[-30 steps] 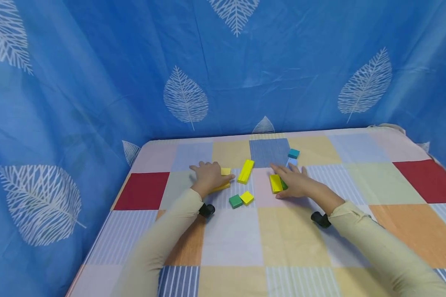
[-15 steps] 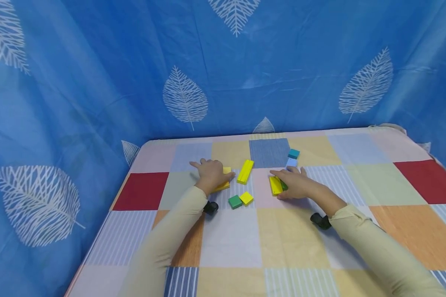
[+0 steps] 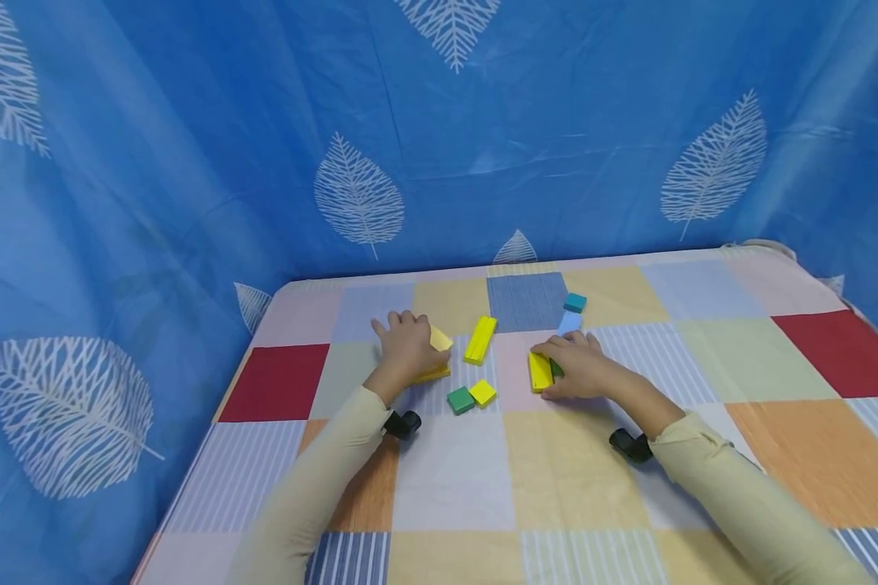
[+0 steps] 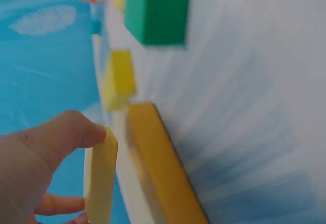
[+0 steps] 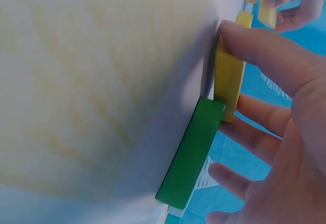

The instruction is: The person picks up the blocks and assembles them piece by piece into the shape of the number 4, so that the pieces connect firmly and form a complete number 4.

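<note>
My left hand (image 3: 407, 349) pinches a pale yellow block (image 4: 102, 178) between thumb and fingers. It is tilted and raised over a darker orange-yellow block (image 4: 162, 165) that lies on the cloth. On the other side, my right hand (image 3: 584, 366) grips a bright yellow block (image 3: 540, 371), thumb at its near end and fingers at the far end. Right against that block lies a green block (image 5: 192, 152), mostly covered by the hand in the head view. Between the hands are a long yellow block (image 3: 480, 340), a small green block (image 3: 460, 400) and a small yellow block (image 3: 484, 393).
Beyond my right hand lie a light blue block (image 3: 569, 322) and a teal block (image 3: 575, 302). A patchwork cloth (image 3: 578, 471) covers the table. Blue curtains (image 3: 439, 146) with white leaves hang behind its far edge and at the left.
The pale yellow block has been lifted and tilted by my left hand. My right fingers have drawn in around the bright yellow block, which has turned a little and shifted slightly toward me.
</note>
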`<action>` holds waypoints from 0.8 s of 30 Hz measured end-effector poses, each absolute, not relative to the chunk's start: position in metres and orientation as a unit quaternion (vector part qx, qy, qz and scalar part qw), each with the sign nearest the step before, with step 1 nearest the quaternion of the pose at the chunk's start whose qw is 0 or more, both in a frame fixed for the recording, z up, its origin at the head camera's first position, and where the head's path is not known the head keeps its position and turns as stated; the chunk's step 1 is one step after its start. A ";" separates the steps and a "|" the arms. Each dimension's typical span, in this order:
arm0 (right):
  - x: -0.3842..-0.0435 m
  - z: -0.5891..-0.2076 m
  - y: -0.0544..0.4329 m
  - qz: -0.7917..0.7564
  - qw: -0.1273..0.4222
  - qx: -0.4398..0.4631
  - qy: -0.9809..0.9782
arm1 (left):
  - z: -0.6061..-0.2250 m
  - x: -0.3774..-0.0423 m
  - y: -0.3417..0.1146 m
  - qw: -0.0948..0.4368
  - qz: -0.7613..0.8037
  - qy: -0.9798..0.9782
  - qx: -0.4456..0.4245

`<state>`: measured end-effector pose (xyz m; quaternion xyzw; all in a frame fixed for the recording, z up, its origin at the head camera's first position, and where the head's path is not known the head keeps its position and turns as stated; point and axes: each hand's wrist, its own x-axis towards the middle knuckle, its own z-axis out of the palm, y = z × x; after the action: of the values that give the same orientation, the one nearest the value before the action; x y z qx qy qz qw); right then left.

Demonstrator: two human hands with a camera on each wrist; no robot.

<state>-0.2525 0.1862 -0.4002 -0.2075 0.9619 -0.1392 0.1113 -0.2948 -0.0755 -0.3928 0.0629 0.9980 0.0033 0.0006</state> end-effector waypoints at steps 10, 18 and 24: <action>-0.232 -0.394 0.177 -0.167 0.052 -0.231 0.957 | -0.384 -0.221 -0.076 -0.068 0.069 0.967 0.236; -0.208 -0.393 0.174 -0.187 0.061 -0.240 0.951 | -0.396 -0.163 -0.058 -0.044 0.057 0.920 0.386; -0.203 -0.398 0.166 -0.168 0.072 -0.262 0.947 | -0.406 -0.148 -0.049 -0.008 0.054 0.899 0.434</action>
<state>-0.2032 0.1657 -0.3985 -0.2622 0.9475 -0.1684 0.0718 -0.1481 -0.0490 -0.4055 0.4339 0.8993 0.0542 -0.0078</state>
